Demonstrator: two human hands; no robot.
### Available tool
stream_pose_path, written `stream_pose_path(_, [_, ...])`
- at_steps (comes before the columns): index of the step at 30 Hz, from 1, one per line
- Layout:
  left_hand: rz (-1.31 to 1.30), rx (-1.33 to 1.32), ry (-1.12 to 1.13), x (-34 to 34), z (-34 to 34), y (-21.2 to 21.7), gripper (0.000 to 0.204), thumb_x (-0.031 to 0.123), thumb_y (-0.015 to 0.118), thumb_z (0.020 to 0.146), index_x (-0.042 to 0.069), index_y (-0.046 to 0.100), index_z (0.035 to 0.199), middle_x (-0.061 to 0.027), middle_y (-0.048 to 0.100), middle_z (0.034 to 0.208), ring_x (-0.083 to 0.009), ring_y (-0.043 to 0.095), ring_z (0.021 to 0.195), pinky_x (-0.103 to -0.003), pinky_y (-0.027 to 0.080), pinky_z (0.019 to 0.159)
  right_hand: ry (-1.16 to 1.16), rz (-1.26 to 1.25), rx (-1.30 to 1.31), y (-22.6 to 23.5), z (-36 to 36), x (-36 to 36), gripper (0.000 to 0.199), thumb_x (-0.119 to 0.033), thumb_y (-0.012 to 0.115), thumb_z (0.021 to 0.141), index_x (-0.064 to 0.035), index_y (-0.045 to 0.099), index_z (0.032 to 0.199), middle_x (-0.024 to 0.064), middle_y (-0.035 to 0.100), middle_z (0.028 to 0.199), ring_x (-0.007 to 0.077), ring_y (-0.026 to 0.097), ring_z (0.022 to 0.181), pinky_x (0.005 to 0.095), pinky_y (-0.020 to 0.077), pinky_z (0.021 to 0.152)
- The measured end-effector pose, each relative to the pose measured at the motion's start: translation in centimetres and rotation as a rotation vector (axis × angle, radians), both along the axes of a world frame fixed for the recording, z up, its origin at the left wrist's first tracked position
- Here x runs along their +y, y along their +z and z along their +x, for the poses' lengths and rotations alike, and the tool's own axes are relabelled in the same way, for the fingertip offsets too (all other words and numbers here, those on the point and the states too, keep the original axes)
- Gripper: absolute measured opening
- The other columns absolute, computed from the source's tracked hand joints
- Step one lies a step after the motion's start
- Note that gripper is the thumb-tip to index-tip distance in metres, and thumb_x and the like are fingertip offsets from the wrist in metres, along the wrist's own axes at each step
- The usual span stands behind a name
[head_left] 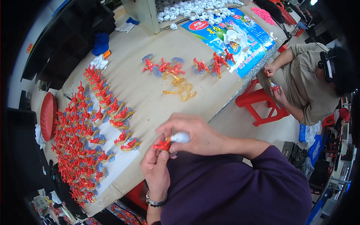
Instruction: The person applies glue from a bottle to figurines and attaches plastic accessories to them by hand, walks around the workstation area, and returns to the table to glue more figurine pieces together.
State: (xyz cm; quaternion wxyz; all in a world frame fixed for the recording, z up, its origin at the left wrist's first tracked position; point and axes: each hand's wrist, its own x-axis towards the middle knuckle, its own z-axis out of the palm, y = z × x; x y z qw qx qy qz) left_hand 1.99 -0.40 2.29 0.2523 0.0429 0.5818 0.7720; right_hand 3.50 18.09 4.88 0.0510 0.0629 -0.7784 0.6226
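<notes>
Left hand (pixel 156 168) pinches a small red plastic figurine (pixel 162 145) at chest height, while the right hand (pixel 195 135) presses a white rounded tool (pixel 180 137) against it. On the beige cardboard-covered table (pixel 150 93), rows of matching red figurines on yellow bases (pixel 90 138) crowd the left side. Farther right, a seated person in an olive shirt (pixel 307 86) handles a small piece beside a red plastic stool (pixel 258 101).

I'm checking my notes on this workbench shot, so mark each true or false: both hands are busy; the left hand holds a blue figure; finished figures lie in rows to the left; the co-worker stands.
1. Both hands are busy: true. The left hand and the right hand meet over one small figure.
2. The left hand holds a blue figure: false. The figure is red.
3. Figures lie in rows to the left: true. Rows of red figures cover the table.
4. The co-worker stands: false. The co-worker sits.
</notes>
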Motion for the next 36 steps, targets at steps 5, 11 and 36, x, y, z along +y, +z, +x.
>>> stream_pose_path(5, [0.309, -0.272, 0.016, 0.0, -1.2, 0.3, 0.033, 0.014, 0.057, 0.096, -0.004, 0.054, 0.125, -0.0108, 0.064, 0.11, -0.0205, 0.065, 0.092, -0.032, 0.053, 0.082, -0.095, -0.072, -0.177, 0.4, 0.2, 2.0, 0.051, 0.01, 0.057, 0.079, -0.005, 0.043, 0.125, 0.0099, 0.043, 0.122, 0.0139, 0.051, 0.107, 0.0263, 0.0451, 0.085])
stream_pose_path(11, [0.37, -0.306, 0.12, -0.2, -1.4, 0.0, 0.035, 0.016, 0.056, 0.098, -0.005, 0.052, 0.126, -0.0133, 0.06, 0.122, -0.0277, 0.066, 0.096, -0.032, 0.058, 0.081, -0.05, 0.289, 0.131, 1.0, 0.6, 3.0, 0.042, 0.001, 0.063, 0.084, -0.0012, 0.053, 0.124, 0.0111, 0.044, 0.12, 0.0167, 0.052, 0.104, 0.0287, 0.0458, 0.085])
stream_pose_path(36, [0.104, 0.166, 0.308, -0.8, -0.5, -0.3, 0.036, 0.006, 0.065, 0.09, -0.004, 0.055, 0.124, -0.0122, 0.065, 0.113, -0.02, 0.065, 0.099, -0.04, 0.054, 0.088, -0.119, 0.402, 0.561, 0.4, 1.0, 2.8, 0.029, 0.004, 0.078, 0.07, 0.0037, 0.064, 0.095, 0.0194, 0.068, 0.094, 0.0289, 0.069, 0.086, 0.035, 0.0544, 0.069])
